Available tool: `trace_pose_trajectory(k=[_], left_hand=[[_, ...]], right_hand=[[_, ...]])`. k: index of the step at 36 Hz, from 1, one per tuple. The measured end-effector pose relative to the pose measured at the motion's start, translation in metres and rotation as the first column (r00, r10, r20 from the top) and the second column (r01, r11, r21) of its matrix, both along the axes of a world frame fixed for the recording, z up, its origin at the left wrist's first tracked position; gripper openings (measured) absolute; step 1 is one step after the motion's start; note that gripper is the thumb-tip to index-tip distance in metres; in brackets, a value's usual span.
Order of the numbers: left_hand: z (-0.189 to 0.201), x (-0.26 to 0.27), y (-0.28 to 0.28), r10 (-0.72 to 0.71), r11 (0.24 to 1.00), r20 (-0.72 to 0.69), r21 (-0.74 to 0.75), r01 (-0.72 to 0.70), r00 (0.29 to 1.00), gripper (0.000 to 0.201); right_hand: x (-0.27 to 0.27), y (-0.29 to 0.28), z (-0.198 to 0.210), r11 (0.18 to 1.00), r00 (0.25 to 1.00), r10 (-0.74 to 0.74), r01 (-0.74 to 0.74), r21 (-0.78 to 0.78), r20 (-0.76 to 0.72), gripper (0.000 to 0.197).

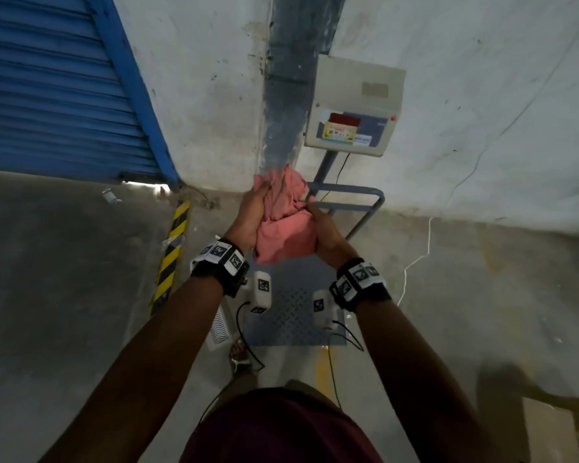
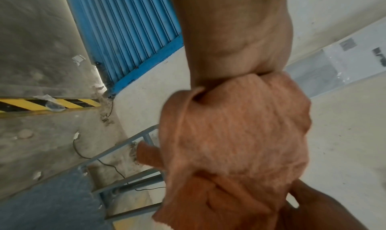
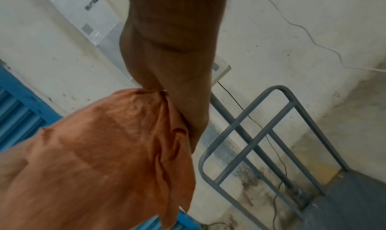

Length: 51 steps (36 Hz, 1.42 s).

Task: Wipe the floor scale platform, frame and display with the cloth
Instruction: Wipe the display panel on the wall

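1. I held the cloth (image 1: pixel 283 222) up in front of me with both hands, over the far end of the platform (image 1: pixel 295 315).
2. My left hand (image 1: pixel 251 215) gripped the left side of the cloth, with the thumb up near the top edge.
3. My right hand (image 1: pixel 325 228) gripped the right side, and the fingers curled round a bunch of it.
4. The cloth was all crumpled between my hands, and it touched nothing on the scale.
5. I think the step was to get the cloth ready, so I judged no wiping was done yet.
6. To do it well, I thought I should fold the cloth into a flat pad that fits in one hand.
7. A flat pad would rub more of the bumpy platform at once, and loose ends would not drag on the dusty floor (image 1: pixel 64 262).
8. The frame (image 1: pixel 365 202) stood just behind the cloth, and a thin wire (image 1: pixel 340 172) hung by it, so I thought I should wipe there gently.
9. The display (image 1: pixel 351 111) sat higher up on its post, near the wall (image 1: pixel 482 95).
10. Both my arms reached forward and a bit down, with the wrists close together.
11. My palms faced each other, with the cloth in the middle.
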<state>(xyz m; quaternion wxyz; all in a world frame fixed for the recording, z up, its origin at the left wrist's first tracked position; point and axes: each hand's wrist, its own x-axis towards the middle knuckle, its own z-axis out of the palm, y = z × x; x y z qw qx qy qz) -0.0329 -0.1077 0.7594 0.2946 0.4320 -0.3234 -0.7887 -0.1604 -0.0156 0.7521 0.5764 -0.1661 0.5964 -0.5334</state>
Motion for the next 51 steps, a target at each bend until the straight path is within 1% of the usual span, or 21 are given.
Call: trace_pose_trajectory(k=[2, 6, 8, 10, 14, 16, 18, 22, 25, 28, 30, 32, 34, 36, 37, 39, 43, 45, 47, 49, 51], left_hand=[[0.005, 0.000, 0.014, -0.020, 0.999, -0.032, -0.042, 0.019, 0.999, 0.048], [0.035, 0.004, 0.056, 0.001, 0.989, -0.015, -0.145, -0.004, 1.000, 0.036], [0.046, 0.004, 0.078, 0.027, 0.974, 0.036, -0.224, -0.018, 0.999, 0.031], [0.052, 0.007, 0.103, 0.042, 0.957, 0.070, -0.290, -0.020, 0.997, 0.033], [0.063, 0.014, 0.158, -0.012, 0.914, 0.028, -0.406, 0.022, 1.000, 0.016], [0.058, 0.021, 0.178, -0.032, 0.859, 0.073, -0.507, 0.064, 0.997, 0.015], [0.049, 0.029, 0.192, -0.054, 0.777, 0.164, -0.613, 0.145, 0.985, 0.023], [0.031, 0.052, 0.220, 0.013, 0.589, 0.434, -0.731, 0.344, 0.901, 0.025], [0.023, 0.070, 0.240, -0.016, 0.538, 0.474, -0.738, 0.408, 0.880, 0.026], [0.017, 0.086, 0.252, -0.123, 0.545, 0.492, -0.692, 0.473, 0.862, 0.044], [0.014, 0.093, 0.257, -0.168, 0.495, 0.524, -0.688, 0.531, 0.835, 0.059], [0.009, 0.099, 0.257, -0.162, 0.417, 0.586, -0.689, 0.593, 0.794, 0.080], [0.005, 0.105, 0.254, -0.059, 0.314, 0.717, -0.647, 0.695, 0.695, 0.103], [0.003, 0.113, 0.251, 0.083, 0.235, 0.820, -0.568, 0.789, 0.566, 0.117], [0.002, 0.118, 0.250, 0.143, 0.205, 0.838, -0.546, 0.812, 0.527, 0.119], [0.003, 0.127, 0.246, 0.248, 0.164, 0.828, -0.547, 0.821, 0.502, 0.114], [0.005, 0.163, 0.231, 0.369, 0.183, 0.808, -0.547, 0.817, 0.459, 0.096], [0.005, 0.185, 0.224, 0.381, 0.227, 0.813, -0.543, 0.808, 0.440, 0.089], [0.002, 0.209, 0.214, 0.366, 0.288, 0.811, -0.566, 0.772, 0.457, 0.082], [0.002, 0.233, 0.208, 0.324, 0.392, 0.774, -0.633, 0.668, 0.544, 0.064], [-0.003, 0.253, 0.203, 0.282, 0.530, 0.673, -0.703, 0.474, 0.683, 0.044]], right_hand=[[0.006, 0.013, 0.009, 0.998, 0.998, -0.052, 0.053, -0.021, 0.047, 0.060], [0.007, 0.046, 0.026, 0.984, 0.981, -0.106, 0.127, -0.123, 0.165, 0.037], [0.005, 0.067, 0.031, 0.966, 0.976, -0.127, 0.162, -0.200, 0.175, 0.038], [0.004, 0.088, 0.033, 0.949, 0.978, -0.140, 0.178, -0.261, 0.157, 0.050], [0.003, 0.130, 0.028, 0.947, 0.964, -0.267, 0.265, -0.183, 0.014, 0.041], [0.006, 0.147, 0.021, 0.940, 0.959, -0.282, 0.277, -0.199, 0.002, 0.044], [0.013, 0.163, 0.015, 0.934, 0.956, -0.293, 0.288, -0.211, 0.005, 0.044], [0.029, 0.191, 0.005, 0.928, 0.939, -0.340, 0.324, -0.186, -0.060, 0.039], [0.044, 0.204, -0.003, 0.928, 0.925, -0.357, 0.335, -0.164, -0.129, 0.030], [0.060, 0.216, -0.004, 0.927, 0.924, -0.352, 0.321, -0.193, -0.151, 0.022], [0.070, 0.223, 0.000, 0.927, 0.927, -0.348, 0.318, -0.200, -0.138, 0.015], [0.078, 0.222, -0.001, 0.925, 0.925, -0.360, 0.335, -0.182, -0.125, 0.024], [0.088, 0.220, 0.003, 0.923, 0.919, -0.376, 0.360, -0.134, -0.123, 0.032], [0.100, 0.218, 0.010, 0.932, 0.932, -0.353, 0.343, -0.117, -0.086, 0.033], [0.106, 0.216, 0.014, 0.937, 0.935, -0.343, 0.333, -0.107, -0.090, 0.031], [0.115, 0.211, 0.019, 0.952, 0.948, -0.294, 0.281, -0.117, -0.119, 0.028], [0.147, 0.207, 0.033, 0.967, 0.985, -0.162, 0.146, -0.209, -0.060, 0.036], [0.165, 0.202, 0.034, 0.964, 0.991, -0.128, 0.115, -0.241, -0.037, 0.032], [0.184, 0.195, 0.030, 0.952, 0.991, -0.108, 0.081, -0.295, -0.079, 0.038], [0.203, 0.186, 0.020, 0.959, 0.985, -0.103, 0.061, -0.278, -0.138, 0.038], [0.222, 0.181, 0.014, 0.972, 0.980, -0.121, 0.084, -0.220, -0.159, 0.041]])
